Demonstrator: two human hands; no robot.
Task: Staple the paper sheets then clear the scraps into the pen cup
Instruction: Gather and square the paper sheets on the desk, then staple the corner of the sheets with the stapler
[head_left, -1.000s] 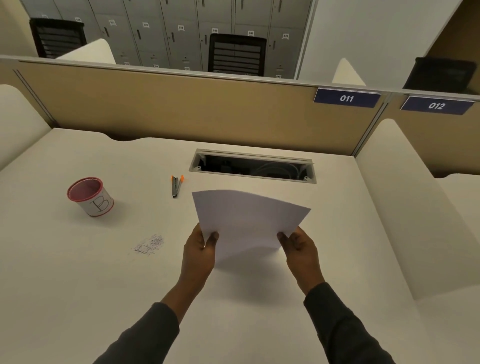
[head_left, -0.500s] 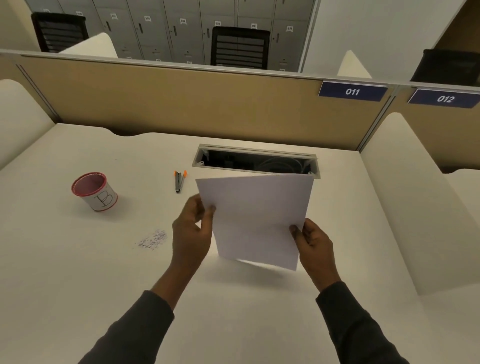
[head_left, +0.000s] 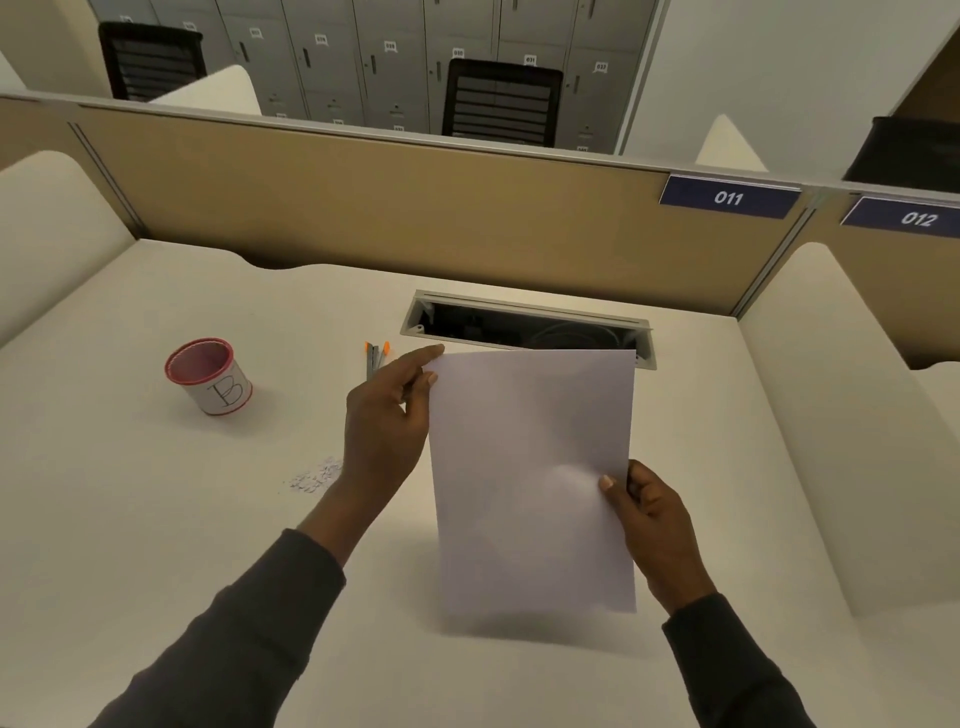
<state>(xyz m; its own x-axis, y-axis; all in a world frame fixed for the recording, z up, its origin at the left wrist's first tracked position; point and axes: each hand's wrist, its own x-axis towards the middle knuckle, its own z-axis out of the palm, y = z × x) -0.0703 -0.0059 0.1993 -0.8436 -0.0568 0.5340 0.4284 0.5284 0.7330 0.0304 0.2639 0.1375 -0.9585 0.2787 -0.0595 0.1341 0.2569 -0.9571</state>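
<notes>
I hold white paper sheets (head_left: 530, 467) upright above the desk, their lower edge near the desktop. My left hand (head_left: 387, 421) grips the sheets' left edge near the top corner. My right hand (head_left: 649, 514) pinches the right edge lower down. A small pile of paper scraps (head_left: 317, 475) lies on the desk left of my left wrist. The pen cup (head_left: 210, 374), white with a red rim and a letter B, stands further left. No stapler is in view.
Two pens with orange caps (head_left: 375, 356) lie behind my left hand. An open cable tray (head_left: 524, 327) is set in the white desk (head_left: 130, 519) at the back. A tan partition (head_left: 363, 208) and cream side dividers (head_left: 831, 441) enclose the desk.
The sheets went from lying nearly flat in both hands to standing upright. My left hand slid up to the top left corner; my right hand stays on the right edge.
</notes>
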